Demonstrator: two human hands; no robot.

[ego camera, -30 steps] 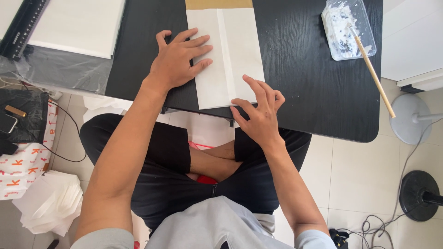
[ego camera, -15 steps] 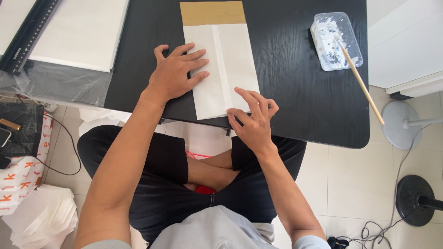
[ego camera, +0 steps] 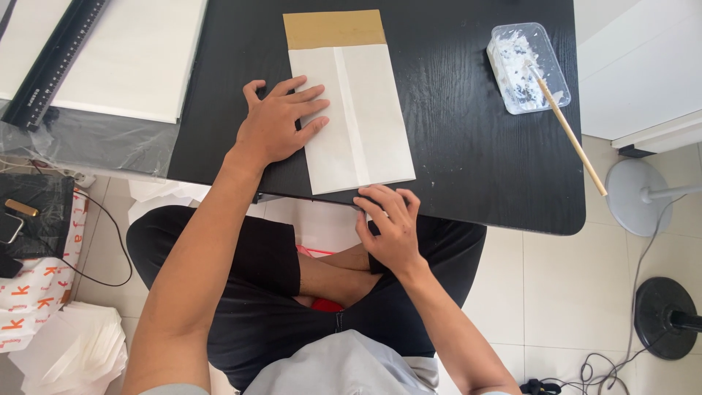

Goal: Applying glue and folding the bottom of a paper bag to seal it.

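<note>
The black table (ego camera: 475,168) sits over my crossed legs, with the folded white paper sheet (ego camera: 355,121) lying flat near its front edge, a brown strip (ego camera: 334,29) at its far end. My left hand (ego camera: 278,124) presses open-palmed on the sheet's left half. My right hand (ego camera: 391,223), fingers curled, touches the near edge, gripping nothing. The paper looks light, thin and easily creased; I'd take it by that near edge
</note>
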